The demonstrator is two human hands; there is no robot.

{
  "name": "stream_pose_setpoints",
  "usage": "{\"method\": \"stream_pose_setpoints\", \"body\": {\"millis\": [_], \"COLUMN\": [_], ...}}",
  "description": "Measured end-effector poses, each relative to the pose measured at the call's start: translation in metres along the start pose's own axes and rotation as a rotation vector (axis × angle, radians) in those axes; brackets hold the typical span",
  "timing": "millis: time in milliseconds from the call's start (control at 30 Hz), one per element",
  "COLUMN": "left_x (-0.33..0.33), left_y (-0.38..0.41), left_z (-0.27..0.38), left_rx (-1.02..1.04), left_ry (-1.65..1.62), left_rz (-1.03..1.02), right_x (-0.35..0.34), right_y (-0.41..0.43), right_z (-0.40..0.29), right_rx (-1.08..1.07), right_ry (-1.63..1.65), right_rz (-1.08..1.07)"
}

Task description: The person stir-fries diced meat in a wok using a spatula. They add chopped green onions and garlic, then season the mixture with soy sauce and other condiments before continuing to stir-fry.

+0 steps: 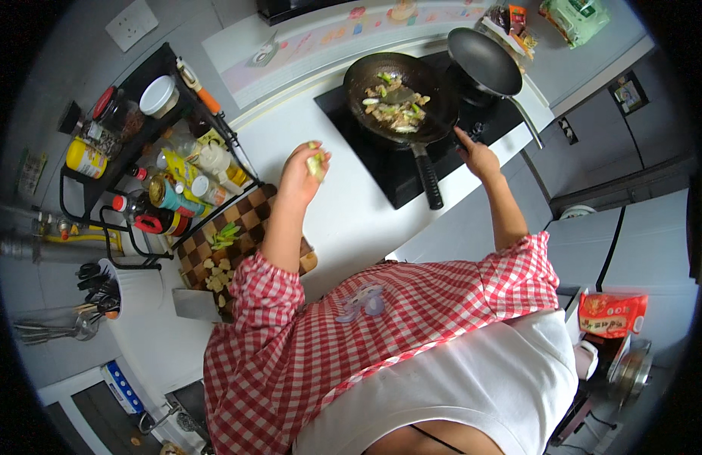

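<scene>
My left hand (306,170) is raised over the white counter, its fingers closed around pale yellow-green vegetable pieces (315,164). My right hand (479,158) is at the wok's right side, index finger stretched toward the rim. Whether it grips a handle or touches the cooktop cannot be made out. A dark wok (356,85) sits on the black glass cooktop (374,176), with its ribbed handle (428,179) toward me. Cooked meat pieces with green scallion (399,116) lie inside. A dark spatula blade (397,95) appears to rest among them.
A lidded pan (484,60) stands on the cooktop's right. To the left, a checkered cutting board (305,260) bears cut scallion (225,235) and pale chopped pieces (219,276); a cleaver blade (196,304) lies at its near edge. A black rack (129,165) holds bottles and jars.
</scene>
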State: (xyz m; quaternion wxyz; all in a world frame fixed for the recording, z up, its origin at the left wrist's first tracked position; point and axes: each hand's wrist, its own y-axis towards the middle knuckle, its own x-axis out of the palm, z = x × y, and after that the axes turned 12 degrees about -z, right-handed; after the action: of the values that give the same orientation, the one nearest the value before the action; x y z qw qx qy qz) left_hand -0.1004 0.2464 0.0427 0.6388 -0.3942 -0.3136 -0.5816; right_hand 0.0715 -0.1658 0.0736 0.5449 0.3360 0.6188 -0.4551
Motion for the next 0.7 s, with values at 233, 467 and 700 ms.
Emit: {"method": "stream_pose_setpoints", "body": {"millis": [233,467,700], "left_x": [0.100,0.076,0.061], "left_y": [0.171,0.210,0.090], "left_z": [-0.050,-0.047,-0.023], "left_rx": [0.117,0.235,0.225], "left_ry": [0.221,0.266,0.535], "left_rz": [0.076,0.133,0.165], "right_x": [-0.113,-0.115,-0.082], "right_y": [-0.064,-0.067,0.060], "right_z": [0.007,-0.020,0.011], "right_rx": [-0.003,0.007,-0.037], "right_ry": [-0.005,-0.025,0.091], "right_rz": [0.087,-0.054,0.020]}}
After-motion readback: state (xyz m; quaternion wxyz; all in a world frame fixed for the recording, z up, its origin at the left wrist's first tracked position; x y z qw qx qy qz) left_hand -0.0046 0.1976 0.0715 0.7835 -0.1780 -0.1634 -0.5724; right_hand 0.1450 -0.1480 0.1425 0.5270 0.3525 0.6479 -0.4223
